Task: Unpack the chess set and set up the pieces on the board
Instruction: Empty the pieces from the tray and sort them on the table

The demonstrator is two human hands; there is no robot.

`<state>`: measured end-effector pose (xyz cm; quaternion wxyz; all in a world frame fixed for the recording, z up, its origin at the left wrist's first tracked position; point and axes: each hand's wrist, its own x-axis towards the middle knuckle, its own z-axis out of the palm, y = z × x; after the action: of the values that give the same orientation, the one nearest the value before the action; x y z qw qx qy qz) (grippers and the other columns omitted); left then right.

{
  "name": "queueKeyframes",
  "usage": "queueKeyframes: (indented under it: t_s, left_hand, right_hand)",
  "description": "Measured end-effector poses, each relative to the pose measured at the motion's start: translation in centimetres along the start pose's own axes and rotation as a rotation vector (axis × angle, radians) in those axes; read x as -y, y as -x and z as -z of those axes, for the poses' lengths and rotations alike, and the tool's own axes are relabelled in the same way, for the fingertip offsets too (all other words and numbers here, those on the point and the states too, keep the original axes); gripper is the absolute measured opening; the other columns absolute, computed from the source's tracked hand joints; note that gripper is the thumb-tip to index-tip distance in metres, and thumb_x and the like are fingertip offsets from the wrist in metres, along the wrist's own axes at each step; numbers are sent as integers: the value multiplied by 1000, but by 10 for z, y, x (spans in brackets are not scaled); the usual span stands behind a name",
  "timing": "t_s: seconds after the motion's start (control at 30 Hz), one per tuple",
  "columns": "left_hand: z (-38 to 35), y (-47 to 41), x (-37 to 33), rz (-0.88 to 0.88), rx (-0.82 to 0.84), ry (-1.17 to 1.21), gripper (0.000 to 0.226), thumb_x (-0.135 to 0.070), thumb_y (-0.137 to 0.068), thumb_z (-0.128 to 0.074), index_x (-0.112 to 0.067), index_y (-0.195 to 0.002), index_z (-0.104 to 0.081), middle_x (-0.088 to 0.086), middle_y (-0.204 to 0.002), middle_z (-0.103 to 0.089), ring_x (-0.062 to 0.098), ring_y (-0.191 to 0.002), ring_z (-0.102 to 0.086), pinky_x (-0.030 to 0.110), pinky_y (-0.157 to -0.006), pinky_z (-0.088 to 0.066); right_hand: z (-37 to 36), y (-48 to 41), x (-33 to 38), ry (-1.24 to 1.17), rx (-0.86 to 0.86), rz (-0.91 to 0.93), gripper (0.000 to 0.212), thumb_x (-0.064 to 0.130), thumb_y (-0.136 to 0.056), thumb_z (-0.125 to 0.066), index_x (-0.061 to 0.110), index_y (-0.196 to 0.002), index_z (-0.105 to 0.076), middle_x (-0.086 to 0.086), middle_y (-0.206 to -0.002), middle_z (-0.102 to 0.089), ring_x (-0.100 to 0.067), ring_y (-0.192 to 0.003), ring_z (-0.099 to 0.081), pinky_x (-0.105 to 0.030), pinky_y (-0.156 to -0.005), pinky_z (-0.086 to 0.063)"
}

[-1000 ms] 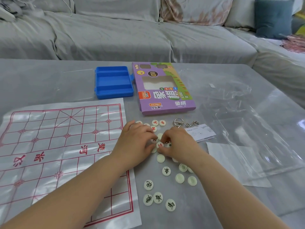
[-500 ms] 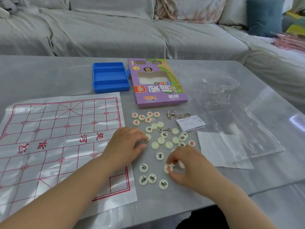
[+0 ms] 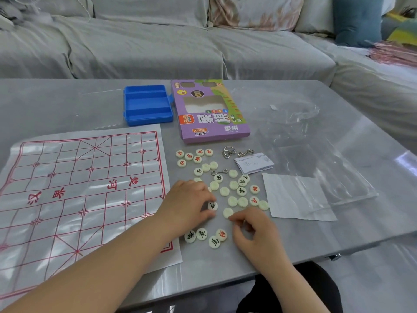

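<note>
While the pale round pieces (image 3: pixel 241 191) lie scattered just right of the board (image 3: pixel 79 188), the left hand (image 3: pixel 188 205) at the board's right edge pinches one black-lettered piece (image 3: pixel 212 206) between thumb and fingers. Farther right of the board, the right hand (image 3: pixel 253 230) curls its fingers beside a blank-faced piece (image 3: pixel 228 212); whether it grips anything cannot be told. A blue case (image 3: pixel 147 105) sits beyond the board's far edge, and a purple box (image 3: pixel 209 111) beyond its far right corner.
</note>
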<state>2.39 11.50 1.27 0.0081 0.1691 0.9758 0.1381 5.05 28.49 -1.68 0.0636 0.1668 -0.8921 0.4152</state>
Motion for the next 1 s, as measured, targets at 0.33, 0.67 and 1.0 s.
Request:
queueKeyframes:
  t_s: [0.33, 0.67, 1.0]
  left_hand:
    - [-2, 4, 4, 26, -57, 92, 31, -40, -87, -52, -28, -116, -56, -11, -115, -54, 8, -113, -43, 19, -87, -21]
    - [6, 38, 20, 131, -71, 250, 24, -27, -81, -65, -24, -105, -64, -12, -94, -57, 5, -89, -46, 5, -73, -26]
    - [8, 39, 33, 235, -93, 334, 26, -21, -81, -65, -25, -106, -65, -17, -91, -52, 7, -95, -50, 16, -85, -34]
  right_hand:
    - [5, 1, -1, 170, 151, 189, 26, 41, -69, -56, 28, -89, -65, 9, -74, -58, -5, -76, -40, -10, -74, -33]
    - [11, -37, 13, 140, 211, -17, 26, 37, -78, -57, 20, -97, -64, 16, -79, -48, -5, -82, -41, -12, -70, -29]
    - [-35, -161, 45, 408, 275, -122, 26, 22, -86, -57, 19, -112, -58, -4, -114, -58, -21, -113, -45, -32, -89, -40]
